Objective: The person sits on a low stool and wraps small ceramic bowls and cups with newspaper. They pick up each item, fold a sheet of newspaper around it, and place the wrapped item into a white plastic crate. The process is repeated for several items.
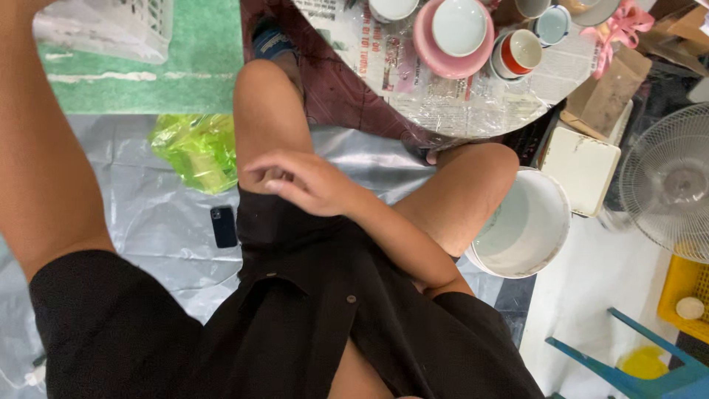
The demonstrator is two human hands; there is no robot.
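- Nearest, low in the frame, is the person's black shirt and shorts; they are seated, with both bare knees pointing up the frame.
- The right hand lies at centre, resting on the thigh by the left knee; its fingers are loosely curled and pinch nothing – the hand is empty.
- The left arm runs up the left edge and leaves the frame at the upper left, so the left hand is out of view; I cannot tell how its fingers stand.
- Left of centre, just beside the thigh, a dark phone lies flat on the silver floor sheet; above it sits a crumpled yellow-green plastic bag.
- Right of centre a white bucket stands against the right knee, empty as far as its inside shows; beyond it is a white square lid, and a fan at the right edge.
- Farthest, at the top, the round surface is wrapped in newspaper and clear film; it carries a pink bowl with a white bowl nested in it, a red cup and a pale blue cup.
- Judged from how things lie, no crockery is in hand – every piece sits on the surface, well apart from the right hand; any handling of it is not yet begun.
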